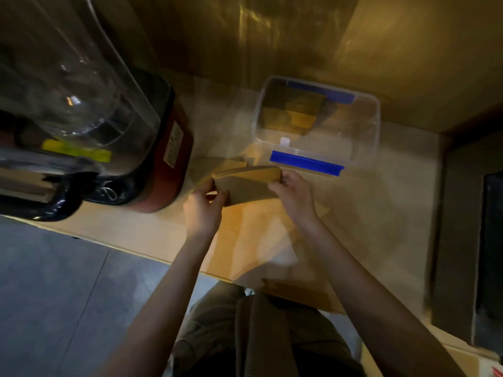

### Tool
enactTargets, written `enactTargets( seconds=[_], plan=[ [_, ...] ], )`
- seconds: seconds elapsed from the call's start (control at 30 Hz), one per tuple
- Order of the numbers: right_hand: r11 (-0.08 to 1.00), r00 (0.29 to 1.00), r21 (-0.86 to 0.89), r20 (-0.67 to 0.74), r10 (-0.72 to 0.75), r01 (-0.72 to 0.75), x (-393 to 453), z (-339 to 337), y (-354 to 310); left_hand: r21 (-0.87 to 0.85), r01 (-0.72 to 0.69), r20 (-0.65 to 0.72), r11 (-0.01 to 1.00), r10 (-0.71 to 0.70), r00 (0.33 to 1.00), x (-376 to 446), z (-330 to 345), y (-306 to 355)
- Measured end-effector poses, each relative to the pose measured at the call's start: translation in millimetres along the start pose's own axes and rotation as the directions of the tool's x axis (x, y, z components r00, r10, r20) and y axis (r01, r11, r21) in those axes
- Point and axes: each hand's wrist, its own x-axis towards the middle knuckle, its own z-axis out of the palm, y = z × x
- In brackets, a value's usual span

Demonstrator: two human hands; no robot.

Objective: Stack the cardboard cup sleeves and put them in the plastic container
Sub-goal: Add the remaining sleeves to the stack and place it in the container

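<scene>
Over counter (pixel 353 213): hand-held sleeve stack (pixel 249 186)

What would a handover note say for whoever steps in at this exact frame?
Left hand and right hand: both grip one bundle of flat brown cardboard cup sleeves, held above the wooden counter.
Clear plastic container with blue clips: open, just beyond the hands, with an earlier sleeve stack already inside.
Left: place the held bundle in the container. More sleeves seem to lie behind it; blurred.
</scene>
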Motion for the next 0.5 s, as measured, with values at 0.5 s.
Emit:
enactTargets(
  seconds=[0.5],
  plan=[
    [0.932, 1.0, -0.363, 0.014, 0.001, 0.004, 48, 71, -10, 0.043, 0.233, -0.025, 0.971, -0.232, 0.972, 53, 8, -32]
  ],
)
